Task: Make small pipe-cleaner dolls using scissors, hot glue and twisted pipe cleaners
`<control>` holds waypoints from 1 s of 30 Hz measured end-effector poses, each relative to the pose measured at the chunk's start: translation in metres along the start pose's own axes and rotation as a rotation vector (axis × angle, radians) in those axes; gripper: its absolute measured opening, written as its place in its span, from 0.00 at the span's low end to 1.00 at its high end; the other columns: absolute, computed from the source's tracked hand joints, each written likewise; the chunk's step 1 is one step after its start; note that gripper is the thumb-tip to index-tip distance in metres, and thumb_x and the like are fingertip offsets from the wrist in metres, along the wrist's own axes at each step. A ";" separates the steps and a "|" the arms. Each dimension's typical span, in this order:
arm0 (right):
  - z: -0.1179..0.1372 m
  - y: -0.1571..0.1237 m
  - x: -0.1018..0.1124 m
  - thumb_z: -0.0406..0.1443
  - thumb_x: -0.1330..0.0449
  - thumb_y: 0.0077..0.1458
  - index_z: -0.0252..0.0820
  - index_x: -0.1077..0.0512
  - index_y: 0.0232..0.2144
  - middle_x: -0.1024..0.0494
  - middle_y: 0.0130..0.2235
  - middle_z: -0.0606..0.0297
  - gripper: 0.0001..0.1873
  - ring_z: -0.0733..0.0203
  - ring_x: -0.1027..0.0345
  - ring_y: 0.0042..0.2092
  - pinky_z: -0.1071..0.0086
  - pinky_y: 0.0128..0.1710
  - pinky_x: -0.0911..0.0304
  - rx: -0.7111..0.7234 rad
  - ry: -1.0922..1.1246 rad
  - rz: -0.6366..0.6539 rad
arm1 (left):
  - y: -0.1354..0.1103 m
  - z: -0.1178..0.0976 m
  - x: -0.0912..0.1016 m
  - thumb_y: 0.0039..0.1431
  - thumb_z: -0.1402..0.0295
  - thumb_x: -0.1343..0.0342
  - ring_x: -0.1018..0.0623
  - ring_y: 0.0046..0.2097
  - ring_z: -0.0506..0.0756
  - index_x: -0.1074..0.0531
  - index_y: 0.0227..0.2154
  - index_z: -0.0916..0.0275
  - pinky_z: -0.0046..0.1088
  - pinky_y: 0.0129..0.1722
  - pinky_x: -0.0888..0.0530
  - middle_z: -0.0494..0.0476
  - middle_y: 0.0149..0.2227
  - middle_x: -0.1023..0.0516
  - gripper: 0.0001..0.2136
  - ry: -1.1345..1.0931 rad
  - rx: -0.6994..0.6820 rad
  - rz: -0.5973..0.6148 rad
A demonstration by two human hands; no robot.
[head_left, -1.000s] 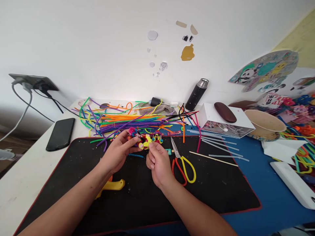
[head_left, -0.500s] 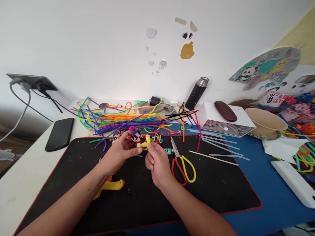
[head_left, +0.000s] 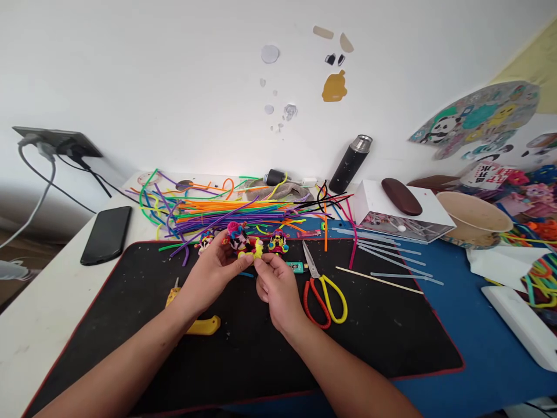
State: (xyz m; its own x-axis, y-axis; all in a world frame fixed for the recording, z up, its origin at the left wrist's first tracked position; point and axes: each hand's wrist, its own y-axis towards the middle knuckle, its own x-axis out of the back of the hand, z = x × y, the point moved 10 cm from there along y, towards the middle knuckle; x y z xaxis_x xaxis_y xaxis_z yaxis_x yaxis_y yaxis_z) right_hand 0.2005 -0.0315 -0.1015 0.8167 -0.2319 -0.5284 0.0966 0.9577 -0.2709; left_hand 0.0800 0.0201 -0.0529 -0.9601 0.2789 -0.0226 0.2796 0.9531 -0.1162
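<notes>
Tho unclear, doll (head_left: 238,237) in L grip (head_left: 208,271)

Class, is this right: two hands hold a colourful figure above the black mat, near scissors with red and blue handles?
Not quite: the head view shows the scissors with red and yellow handles, not blue. The left hand and right hand do hold a colourful figure above the black mat.

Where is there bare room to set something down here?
The black mat, right of the scissors and nearer than the thin pale stick; between the forearms, right of the yellow handle; the white tabletop nearer than the phone. It's crowded beyond the hands, with figures and heaped coloured stems.
</notes>
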 end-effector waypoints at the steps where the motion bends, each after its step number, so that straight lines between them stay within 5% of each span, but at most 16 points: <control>1: -0.001 0.000 0.000 0.49 0.27 0.52 0.42 0.28 0.33 0.43 0.18 0.82 0.20 0.74 0.57 0.17 0.76 0.15 0.61 -0.002 -0.005 0.002 | 0.000 -0.001 -0.001 0.54 0.60 0.27 0.20 0.57 0.64 0.29 0.57 0.56 0.41 0.59 0.24 0.59 0.54 0.18 0.29 -0.001 -0.007 0.009; 16: -0.001 -0.004 0.000 0.52 0.28 0.52 0.41 0.26 0.36 0.42 0.18 0.81 0.22 0.73 0.56 0.18 0.76 0.15 0.59 -0.014 -0.063 0.027 | 0.004 0.004 0.006 0.51 0.65 0.25 0.19 0.52 0.62 0.27 0.51 0.58 0.39 0.54 0.23 0.58 0.49 0.17 0.25 -0.076 0.042 -0.018; 22: 0.020 -0.001 0.017 0.52 0.30 0.56 0.40 0.23 0.37 0.40 0.20 0.78 0.21 0.74 0.54 0.18 0.75 0.16 0.59 0.099 -0.102 -0.072 | 0.003 -0.001 0.011 0.49 0.62 0.24 0.19 0.54 0.64 0.25 0.50 0.58 0.39 0.52 0.22 0.58 0.48 0.16 0.25 -0.117 0.067 -0.020; 30: 0.038 0.001 0.009 0.50 0.30 0.56 0.43 0.23 0.45 0.43 0.20 0.80 0.22 0.72 0.55 0.19 0.74 0.17 0.58 0.114 -0.204 0.037 | -0.002 0.002 0.000 0.47 0.68 0.25 0.19 0.46 0.59 0.25 0.45 0.59 0.31 0.41 0.20 0.53 0.41 0.18 0.22 -0.149 0.144 0.073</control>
State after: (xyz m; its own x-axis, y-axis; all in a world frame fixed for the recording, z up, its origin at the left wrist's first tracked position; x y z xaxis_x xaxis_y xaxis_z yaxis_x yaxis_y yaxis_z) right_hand 0.2298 -0.0262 -0.0757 0.9180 -0.1683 -0.3592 0.1189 0.9806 -0.1556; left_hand 0.0792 0.0183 -0.0551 -0.9313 0.3161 -0.1810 0.3544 0.9012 -0.2496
